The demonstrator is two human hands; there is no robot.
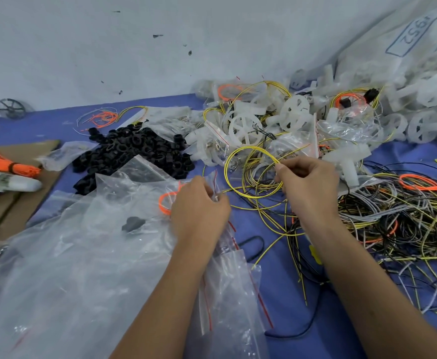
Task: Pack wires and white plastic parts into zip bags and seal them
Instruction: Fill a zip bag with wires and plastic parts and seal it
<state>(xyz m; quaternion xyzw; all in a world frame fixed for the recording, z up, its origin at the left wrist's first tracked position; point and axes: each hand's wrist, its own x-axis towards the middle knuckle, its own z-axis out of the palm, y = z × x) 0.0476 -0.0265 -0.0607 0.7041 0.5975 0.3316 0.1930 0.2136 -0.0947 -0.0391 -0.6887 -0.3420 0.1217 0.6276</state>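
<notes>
We see the right hand [306, 187] with fingers [288, 169] pinching a coiled yellow wire [240, 172], held just above the blue desk [277, 281]. The left hand [199, 206] has its fingers [218, 200] curled, gripping the mouth of a clear zip bag [220, 257] that holds an orange wire [166, 201]. Loose bags [82, 255] lie to the left, black rings [131, 151] beyond them, white plastic parts [245, 128] behind the coil, tangled wires [398, 218] at right.
</notes>
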